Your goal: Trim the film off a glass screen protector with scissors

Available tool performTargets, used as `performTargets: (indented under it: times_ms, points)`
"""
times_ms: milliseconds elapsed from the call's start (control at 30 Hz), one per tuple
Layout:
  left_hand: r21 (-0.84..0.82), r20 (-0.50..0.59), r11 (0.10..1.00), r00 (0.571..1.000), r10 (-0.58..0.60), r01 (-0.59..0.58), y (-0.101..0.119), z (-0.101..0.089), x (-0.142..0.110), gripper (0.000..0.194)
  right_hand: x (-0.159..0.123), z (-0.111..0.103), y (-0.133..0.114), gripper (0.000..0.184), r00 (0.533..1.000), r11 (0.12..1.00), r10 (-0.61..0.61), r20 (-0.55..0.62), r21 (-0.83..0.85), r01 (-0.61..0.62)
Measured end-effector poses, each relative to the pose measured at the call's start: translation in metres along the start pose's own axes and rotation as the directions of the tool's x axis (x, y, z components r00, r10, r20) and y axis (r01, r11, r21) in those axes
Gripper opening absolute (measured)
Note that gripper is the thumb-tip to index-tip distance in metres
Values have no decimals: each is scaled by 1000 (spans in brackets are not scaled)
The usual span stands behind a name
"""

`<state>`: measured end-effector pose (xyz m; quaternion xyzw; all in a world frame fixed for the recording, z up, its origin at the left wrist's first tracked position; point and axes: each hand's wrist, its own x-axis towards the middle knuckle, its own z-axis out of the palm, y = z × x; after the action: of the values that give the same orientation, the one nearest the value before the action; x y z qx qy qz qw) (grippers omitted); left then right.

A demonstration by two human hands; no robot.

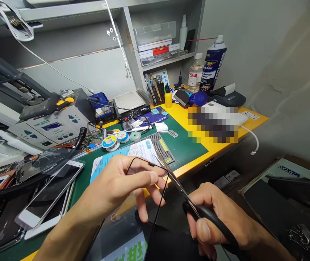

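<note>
My left hand (122,179) pinches a clear, black-edged phone screen protector (159,206) near its top, thumb on the near face and fingers behind it. The see-through panel tilts down toward my lap, and its lower end runs out of view. My right hand (212,214) is closed around the black handles of a pair of scissors (179,185). Their blades point up and left, close to the protector's upper right corner; whether they touch it I cannot tell. Beyond my left hand, a blue-and-white printed packet (141,149) lies on the green mat (183,150).
Several phones (53,188) and screens are piled at the left. Behind them stands a grey soldering station (51,127). Solder reels (110,142), a yellow bottle (168,97) and a blue spray can (212,65) stand farther back. A dark-topped box (285,203) sits at the right.
</note>
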<state>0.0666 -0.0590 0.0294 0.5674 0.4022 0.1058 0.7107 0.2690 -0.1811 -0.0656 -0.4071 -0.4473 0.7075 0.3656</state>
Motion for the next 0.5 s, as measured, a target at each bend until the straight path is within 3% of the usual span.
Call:
performTargets:
  times_ms: [500]
  points:
    - [-17, 50, 1000, 999, -20, 21, -4, -4, 1, 18, -1, -1, 3, 56, 1000, 996, 11, -16, -84, -12]
